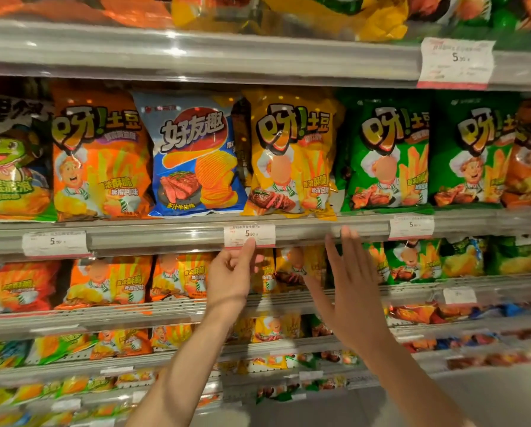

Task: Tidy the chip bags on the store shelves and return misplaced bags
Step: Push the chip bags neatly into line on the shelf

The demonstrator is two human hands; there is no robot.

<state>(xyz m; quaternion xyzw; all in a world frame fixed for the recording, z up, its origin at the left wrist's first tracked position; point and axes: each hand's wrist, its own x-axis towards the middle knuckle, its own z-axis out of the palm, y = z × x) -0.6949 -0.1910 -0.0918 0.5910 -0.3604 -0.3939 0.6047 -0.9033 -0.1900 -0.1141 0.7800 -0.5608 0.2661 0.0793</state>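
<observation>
A blue chip bag (pixel 193 158) stands on the middle shelf between an orange bag (pixel 101 158) and a yellow bag (pixel 292 155), with two green bags (pixel 387 155) to the right. My left hand (pixel 232 278) is raised below the shelf rail; its forefinger touches the price tag (pixel 249 235) while the other fingers curl loosely and hold nothing. My right hand (pixel 350 288) is held up flat with straight fingers, fingertips near the shelf rail (pixel 307 231) under the yellow bag, holding nothing.
A frog-print bag (pixel 11 167) stands at the far left of the same shelf. Rows of orange, yellow and green bags fill the shelves below (pixel 110 282) and above (pixel 289 10). More price tags (pixel 54 243) hang on the rails.
</observation>
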